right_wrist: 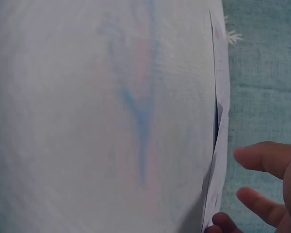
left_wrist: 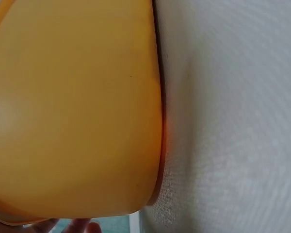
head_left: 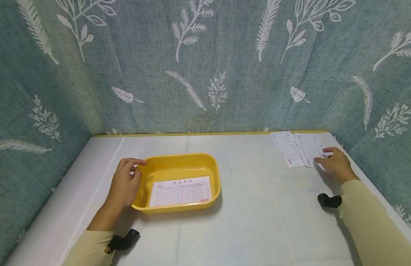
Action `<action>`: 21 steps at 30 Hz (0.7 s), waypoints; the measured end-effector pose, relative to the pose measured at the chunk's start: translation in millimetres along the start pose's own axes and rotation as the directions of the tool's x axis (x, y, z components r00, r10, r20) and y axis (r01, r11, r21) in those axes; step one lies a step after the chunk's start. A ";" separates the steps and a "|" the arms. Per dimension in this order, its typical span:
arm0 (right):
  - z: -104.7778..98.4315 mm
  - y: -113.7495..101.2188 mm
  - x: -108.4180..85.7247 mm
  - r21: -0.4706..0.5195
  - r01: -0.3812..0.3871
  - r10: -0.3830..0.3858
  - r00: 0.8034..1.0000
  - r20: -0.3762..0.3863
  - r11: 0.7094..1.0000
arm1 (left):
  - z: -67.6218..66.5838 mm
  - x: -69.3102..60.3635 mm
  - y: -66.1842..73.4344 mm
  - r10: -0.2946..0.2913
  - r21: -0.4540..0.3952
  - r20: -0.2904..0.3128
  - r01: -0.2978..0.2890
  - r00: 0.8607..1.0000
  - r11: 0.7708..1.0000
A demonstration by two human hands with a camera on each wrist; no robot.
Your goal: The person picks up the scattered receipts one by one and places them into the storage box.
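Observation:
In the head view my left hand (head_left: 124,183) is at the left rim of a yellow plastic basin (head_left: 214,181), fingers bent around the rim at its far left corner. The left wrist view shows the basin's outer wall (left_wrist: 77,111) up close, with only bits of the fingers below it. A printed receipt slip (head_left: 182,191) lies flat inside the basin. Over at the far right, my right hand (head_left: 336,164) hovers at a second slip (head_left: 306,146), thumb and index finger apart. Another slip (head_left: 286,147) lies just left of that one, their edges close together.
A white cloth (head_left: 245,221) covers the table. Green-blue patterned fabric (head_left: 205,74) rises behind and on both sides. Black wrist-worn devices (head_left: 329,200) sit on both forearms, under pale yellow sleeves (head_left: 374,221).

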State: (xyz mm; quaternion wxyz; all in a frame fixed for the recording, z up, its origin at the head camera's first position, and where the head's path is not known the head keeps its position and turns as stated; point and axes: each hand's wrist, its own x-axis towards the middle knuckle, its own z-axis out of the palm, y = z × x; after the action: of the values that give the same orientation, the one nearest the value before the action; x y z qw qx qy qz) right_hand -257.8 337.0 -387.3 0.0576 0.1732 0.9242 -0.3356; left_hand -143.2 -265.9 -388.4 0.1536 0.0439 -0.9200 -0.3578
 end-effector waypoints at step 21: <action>-3.8 -2.6 3.1 -0.131 -0.017 0.029 0.996 0.088 0.991 | 0.3 0.1 -0.7 0.011 0.008 -0.007 -0.011 1.000 1.000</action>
State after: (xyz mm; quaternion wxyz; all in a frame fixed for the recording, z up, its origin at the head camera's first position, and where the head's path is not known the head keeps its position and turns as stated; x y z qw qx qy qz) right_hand -261.6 338.4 -383.5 0.1138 0.1644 0.9386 -0.2813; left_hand -143.4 -266.3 -389.1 0.1586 0.0405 -0.9211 -0.3533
